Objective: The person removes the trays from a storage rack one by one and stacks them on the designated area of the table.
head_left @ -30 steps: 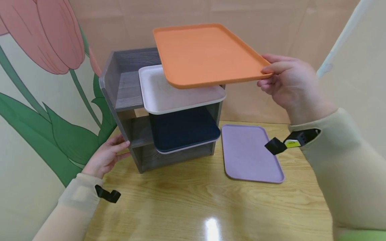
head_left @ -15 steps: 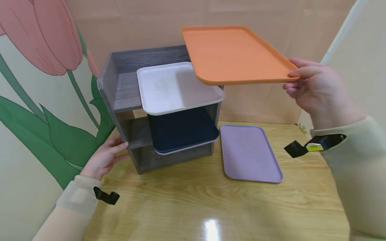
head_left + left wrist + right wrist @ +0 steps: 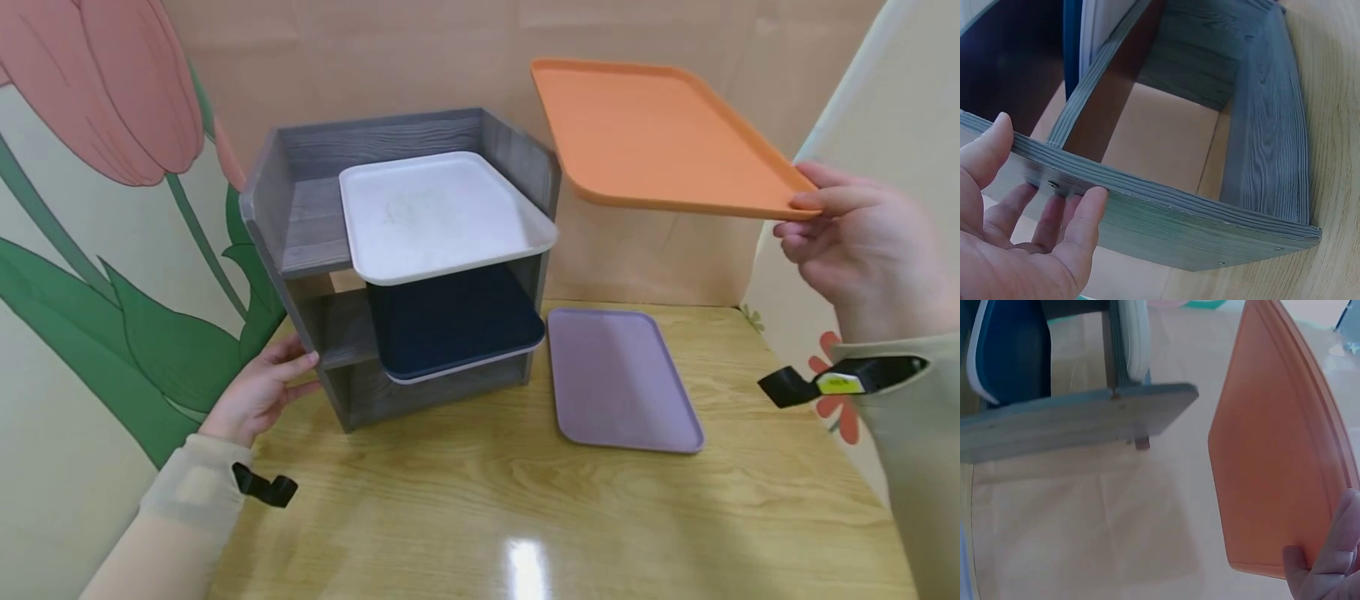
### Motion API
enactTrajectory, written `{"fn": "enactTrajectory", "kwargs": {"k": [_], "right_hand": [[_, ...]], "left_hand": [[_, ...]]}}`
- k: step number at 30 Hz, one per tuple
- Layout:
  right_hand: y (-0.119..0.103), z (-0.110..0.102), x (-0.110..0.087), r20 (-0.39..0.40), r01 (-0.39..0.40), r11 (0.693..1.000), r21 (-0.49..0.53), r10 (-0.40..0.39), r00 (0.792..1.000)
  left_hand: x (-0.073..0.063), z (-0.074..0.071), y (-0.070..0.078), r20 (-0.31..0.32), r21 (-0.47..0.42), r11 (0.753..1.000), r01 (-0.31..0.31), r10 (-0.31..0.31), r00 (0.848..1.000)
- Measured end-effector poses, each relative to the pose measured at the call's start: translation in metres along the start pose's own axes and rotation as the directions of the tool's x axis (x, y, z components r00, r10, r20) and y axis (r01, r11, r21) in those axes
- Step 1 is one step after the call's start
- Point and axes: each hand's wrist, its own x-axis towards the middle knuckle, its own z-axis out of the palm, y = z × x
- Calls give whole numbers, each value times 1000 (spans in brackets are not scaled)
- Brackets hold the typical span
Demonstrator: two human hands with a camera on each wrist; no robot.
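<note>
My right hand pinches the near right corner of an orange tray, thumb on top and fingers beneath. The tray hangs in the air, right of a grey wooden shelf unit; its underside faces the right wrist camera. My left hand rests against the unit's left side panel, thumb at the front edge and fingertips on the outer face. A white tray lies on the top shelf, jutting forward. Below it, a navy tray lies over a pale tray, only whose front rim shows.
On the wooden table, a purple tray lies flat to the right of the unit. A beige wall covering stands close behind, and a tulip-painted wall rises on the left.
My right hand has carried the orange tray rightward, from over the white tray to beyond the unit's right side. The white tray is now fully uncovered. My left hand stays at the side panel.
</note>
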Motion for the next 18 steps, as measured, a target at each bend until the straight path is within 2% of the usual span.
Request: {"fn": "enactTrajectory", "kwargs": {"k": [5, 12, 18], "right_hand": [[-5, -20, 1, 8, -9, 999, 53, 8, 1000], [-1, -46, -3, -35, -7, 1000, 11, 7, 999], [11, -68, -8, -6, 19, 999, -26, -19, 1000]], "left_hand": [[-2, -1, 1, -2, 10, 1000, 8, -8, 1000], [-3, -1, 2, 6, 20, 1000, 15, -15, 1000], [-3, -1, 2, 20, 17, 1000, 6, -6, 1000]]}}
